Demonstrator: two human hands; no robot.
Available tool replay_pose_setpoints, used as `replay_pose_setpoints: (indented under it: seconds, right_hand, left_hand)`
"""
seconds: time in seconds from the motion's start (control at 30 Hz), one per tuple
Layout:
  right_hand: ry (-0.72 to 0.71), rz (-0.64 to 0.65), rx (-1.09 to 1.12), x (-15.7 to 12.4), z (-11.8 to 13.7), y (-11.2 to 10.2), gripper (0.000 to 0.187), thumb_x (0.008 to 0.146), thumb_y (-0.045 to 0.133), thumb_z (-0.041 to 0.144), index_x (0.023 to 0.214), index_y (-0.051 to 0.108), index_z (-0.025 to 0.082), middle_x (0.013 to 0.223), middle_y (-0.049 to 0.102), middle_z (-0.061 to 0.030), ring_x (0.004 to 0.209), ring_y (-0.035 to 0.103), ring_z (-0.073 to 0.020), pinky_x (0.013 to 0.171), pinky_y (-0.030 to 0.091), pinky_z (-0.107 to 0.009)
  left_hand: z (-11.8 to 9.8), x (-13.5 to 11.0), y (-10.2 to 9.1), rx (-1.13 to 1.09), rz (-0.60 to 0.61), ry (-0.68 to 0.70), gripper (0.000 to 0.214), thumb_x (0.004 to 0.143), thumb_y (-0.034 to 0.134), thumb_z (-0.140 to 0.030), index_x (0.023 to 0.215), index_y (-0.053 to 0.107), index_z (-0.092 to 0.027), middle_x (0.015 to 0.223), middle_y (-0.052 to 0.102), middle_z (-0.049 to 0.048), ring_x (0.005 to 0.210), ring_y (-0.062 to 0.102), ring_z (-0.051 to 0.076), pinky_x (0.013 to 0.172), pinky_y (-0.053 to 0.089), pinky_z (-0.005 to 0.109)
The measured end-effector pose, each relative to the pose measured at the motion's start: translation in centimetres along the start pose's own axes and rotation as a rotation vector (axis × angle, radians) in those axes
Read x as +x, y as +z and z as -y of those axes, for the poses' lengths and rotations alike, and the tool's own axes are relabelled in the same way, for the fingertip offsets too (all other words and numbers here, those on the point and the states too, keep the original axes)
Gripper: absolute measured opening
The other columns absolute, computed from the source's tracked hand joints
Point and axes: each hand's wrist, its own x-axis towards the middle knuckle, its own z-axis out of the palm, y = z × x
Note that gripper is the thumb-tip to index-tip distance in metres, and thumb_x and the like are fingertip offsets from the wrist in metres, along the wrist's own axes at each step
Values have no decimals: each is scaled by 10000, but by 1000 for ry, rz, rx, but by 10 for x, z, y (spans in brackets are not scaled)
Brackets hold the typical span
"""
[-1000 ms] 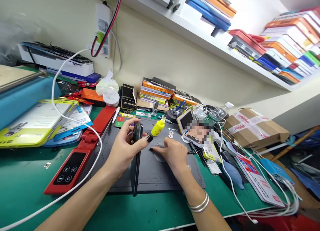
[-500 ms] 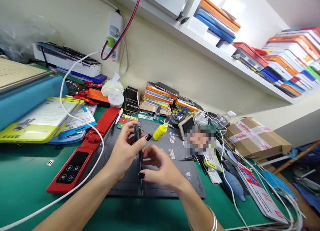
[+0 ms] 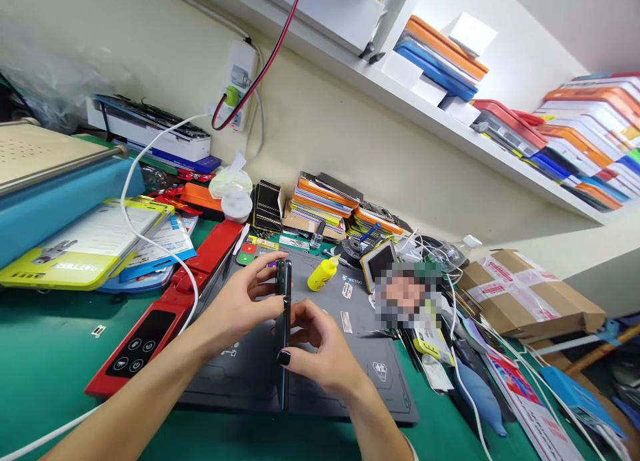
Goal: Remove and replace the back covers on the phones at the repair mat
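A dark smartphone [image 3: 283, 334] stands on its edge over the dark grey work mat [image 3: 345, 394], its narrow side facing me. My left hand [image 3: 250, 298] grips its far part, thumb on the near side and fingers curled behind. At the nearer part, my right hand [image 3: 317, 348] holds the phone's right side between thumb and bent fingers. The screen and back are mostly hidden by this edge-on angle. Just beyond the hands a yellow squeeze bottle [image 3: 323, 273] stands on the mat.
To the left lies a red folding device with touch buttons [image 3: 145, 344], crossed by a white cable [image 3: 193, 278]. Boxes and stacked phone parts [image 3: 320, 201] line the wall. A blue air blower [image 3: 480, 394] and a taped cardboard box [image 3: 525, 291] sit at right.
The phone has turned slightly and now shows more of its narrow edge. My left thumb has shifted down along it. The whole view has tilted a little.
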Motion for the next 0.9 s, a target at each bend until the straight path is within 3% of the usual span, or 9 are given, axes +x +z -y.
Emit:
replay_pose_setpoints:
  seconds: [0.37, 0.57, 0.9]
  right_hand:
    - [-55, 24, -105, -6, 5, -2, 390, 655, 777, 371, 871, 504, 194, 990, 589, -29, 834, 604, -153, 781, 534, -305]
    - [-90, 1, -282, -1, 25, -4, 248, 767, 658, 251, 959, 513, 192, 1035, 609, -54, 960, 623, -179, 854, 551, -338]
    - [-141, -16, -305, 1, 28, 0, 372, 707, 634, 167, 1027, 450, 216, 1045, 589, -32, 873, 652, -152, 749, 582, -294]
  left_hand:
    - [-4, -4, -4, 152, 55, 33, 629, 671, 682, -266, 1239, 412, -269, 1305, 521, 111, 1042, 627, 253, 880, 541, 395]
    - [-4, -7, 1, 253, 41, 55, 622, 702, 632, -259, 1274, 391, -279, 1268, 533, 89, 1092, 615, 268, 893, 540, 363]
    - [-5, -11, 7, 361, -19, 138, 661, 679, 567, -154, 1310, 407, -266, 1089, 615, 53, 995, 645, 230, 878, 544, 344]
